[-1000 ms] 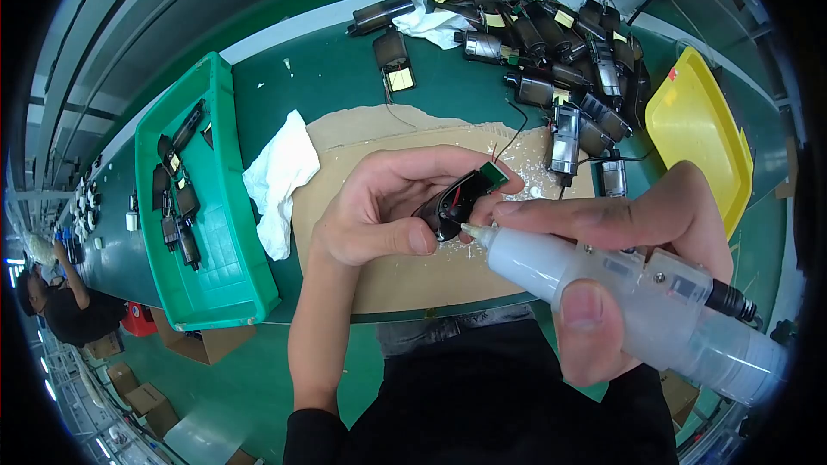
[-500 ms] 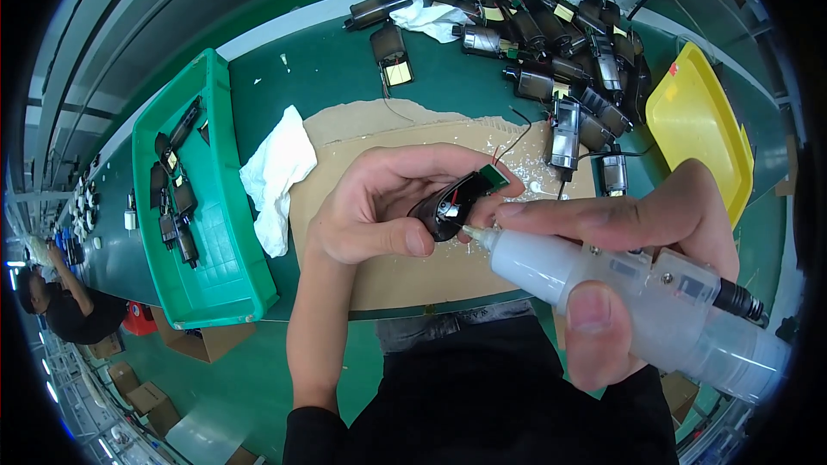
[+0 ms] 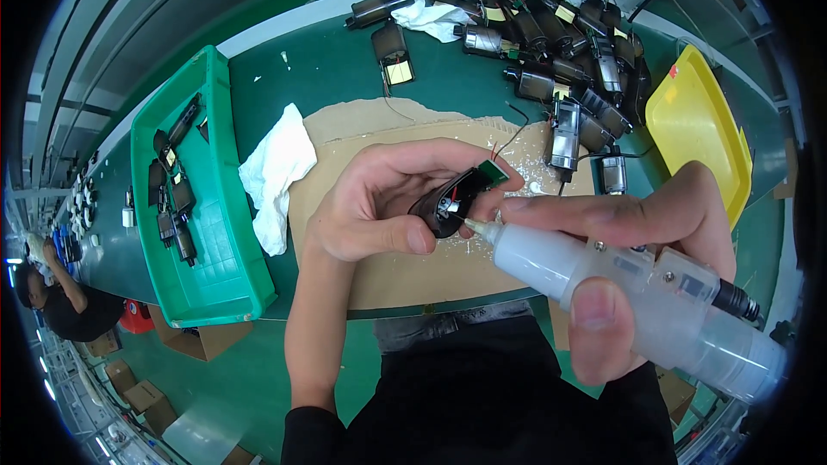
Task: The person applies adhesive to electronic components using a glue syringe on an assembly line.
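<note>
While the left hand (image 3: 379, 207) gripped a small black motor (image 3: 448, 202) and the right hand (image 3: 637, 250) squeezed a glue bottle (image 3: 620, 293) against it, many motors (image 3: 551, 43) waited far right, few lay in the green tray (image 3: 226, 284).

The left hand (image 3: 379, 207) pinches a small black part (image 3: 448, 202) with a green end, holding it above the cardboard sheet (image 3: 388, 275). The right hand (image 3: 637, 250) grips a translucent dispenser bottle (image 3: 629, 301), its thin nozzle touching the part. Left of the cardboard lies a white cloth (image 3: 274, 174), and beyond that a green tray (image 3: 226, 241) holding dark pieces. Behind the cardboard sits a pile of black motors (image 3: 551, 43); to its right, a yellow tray (image 3: 693, 133).
</note>
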Demonstrator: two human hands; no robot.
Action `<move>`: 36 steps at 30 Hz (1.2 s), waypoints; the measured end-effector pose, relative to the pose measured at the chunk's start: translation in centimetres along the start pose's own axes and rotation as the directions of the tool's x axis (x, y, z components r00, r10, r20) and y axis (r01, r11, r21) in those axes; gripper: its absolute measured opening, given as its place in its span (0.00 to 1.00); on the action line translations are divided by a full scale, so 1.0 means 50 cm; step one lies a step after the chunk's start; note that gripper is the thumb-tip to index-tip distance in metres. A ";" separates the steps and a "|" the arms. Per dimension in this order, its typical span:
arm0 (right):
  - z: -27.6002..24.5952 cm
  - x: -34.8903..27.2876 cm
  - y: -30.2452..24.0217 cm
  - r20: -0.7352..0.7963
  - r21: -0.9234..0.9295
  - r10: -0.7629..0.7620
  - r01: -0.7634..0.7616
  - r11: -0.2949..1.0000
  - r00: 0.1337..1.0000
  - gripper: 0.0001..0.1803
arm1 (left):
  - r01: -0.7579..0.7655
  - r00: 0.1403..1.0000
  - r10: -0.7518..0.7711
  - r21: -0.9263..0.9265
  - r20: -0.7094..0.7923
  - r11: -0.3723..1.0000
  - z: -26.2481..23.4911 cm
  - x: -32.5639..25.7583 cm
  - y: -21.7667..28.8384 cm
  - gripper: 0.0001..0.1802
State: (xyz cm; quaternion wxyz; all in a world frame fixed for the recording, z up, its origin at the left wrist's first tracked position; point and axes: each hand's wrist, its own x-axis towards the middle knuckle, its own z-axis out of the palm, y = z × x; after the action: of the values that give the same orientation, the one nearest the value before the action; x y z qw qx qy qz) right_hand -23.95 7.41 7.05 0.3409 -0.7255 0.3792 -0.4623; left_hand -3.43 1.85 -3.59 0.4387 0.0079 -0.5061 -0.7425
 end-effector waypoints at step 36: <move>-0.055 -0.095 0.137 0.074 0.525 0.416 -0.390 0.757 0.906 0.06 | 0.397 0.917 0.152 0.819 -0.368 -0.414 -0.064 0.095 0.083 0.18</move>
State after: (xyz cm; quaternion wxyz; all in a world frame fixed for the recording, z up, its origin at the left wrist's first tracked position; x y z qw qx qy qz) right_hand -29.47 7.87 0.25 0.6090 -0.4934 0.3927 -0.4810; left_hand -2.23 -4.10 0.03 0.2148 0.5519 -0.8057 -0.0123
